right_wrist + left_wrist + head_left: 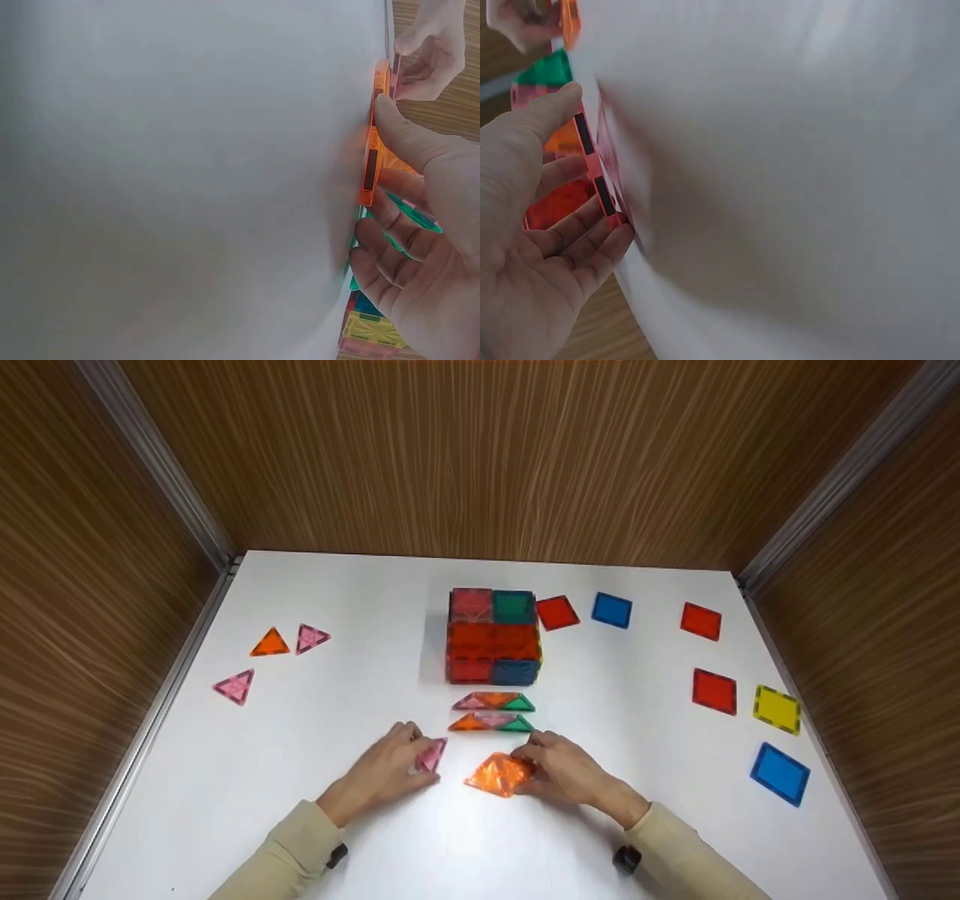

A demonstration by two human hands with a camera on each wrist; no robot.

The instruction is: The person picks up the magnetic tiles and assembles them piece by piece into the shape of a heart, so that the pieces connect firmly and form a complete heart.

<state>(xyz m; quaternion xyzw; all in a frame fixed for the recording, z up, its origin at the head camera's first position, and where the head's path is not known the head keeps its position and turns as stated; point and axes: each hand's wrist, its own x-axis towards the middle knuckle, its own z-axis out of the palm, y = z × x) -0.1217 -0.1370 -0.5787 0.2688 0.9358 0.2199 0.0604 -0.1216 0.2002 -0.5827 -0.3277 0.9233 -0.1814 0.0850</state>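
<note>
My left hand pinches a pink triangular magnetic tile between thumb and fingers; the left wrist view shows the tile's edge tilted close to the white surface. In my right hand are orange triangular tiles, gripped at their right side, and how many are joined cannot be told. Just beyond both hands lie two trapezoid strips of triangles: a nearer one of orange, pink and green, and a farther one of pink, orange and green. Behind them stands a box-like block of square tiles.
At left are loose triangles: an orange one, a pink one and another pink one. Several square tiles lie at right, among them a red one, a yellow one and a blue one. Wood-patterned walls surround the white table.
</note>
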